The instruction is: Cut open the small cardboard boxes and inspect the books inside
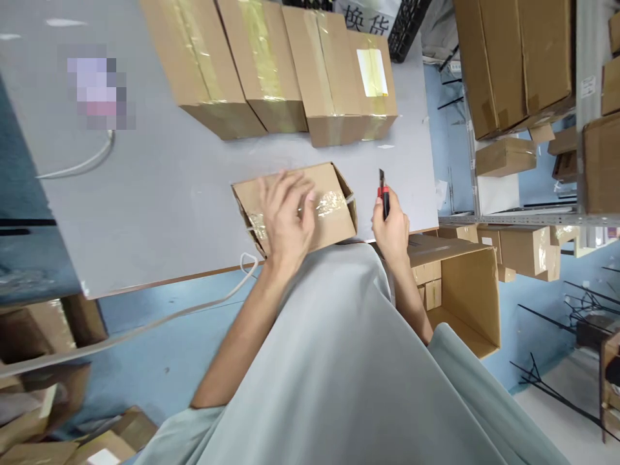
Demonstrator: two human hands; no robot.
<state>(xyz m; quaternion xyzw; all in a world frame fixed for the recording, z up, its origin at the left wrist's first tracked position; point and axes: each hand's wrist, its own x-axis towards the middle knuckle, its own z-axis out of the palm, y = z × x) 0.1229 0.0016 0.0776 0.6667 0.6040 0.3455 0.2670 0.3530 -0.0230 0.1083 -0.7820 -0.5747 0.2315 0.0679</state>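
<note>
A small taped cardboard box [334, 223] lies near the front edge of the table, in front of my body. My left hand [288, 216] is over its top, fingers stretched out and a little blurred; whether the palm presses on the tape cannot be made out. Clear tape runs along the box top, and the flaps at its right end look loosened. To the right of the box, my right hand [391, 223] is wrapped round a red and black utility knife [383, 190]. Its dark blade points away from me, apart from the box.
Several taped cartons [271, 71] stand along the far side of the grey table [159, 219]. A white cable [194, 313] hangs by the front edge. An open carton [467, 290] holding smaller boxes stands below right. Shelving [527, 216] with cartons is farther right.
</note>
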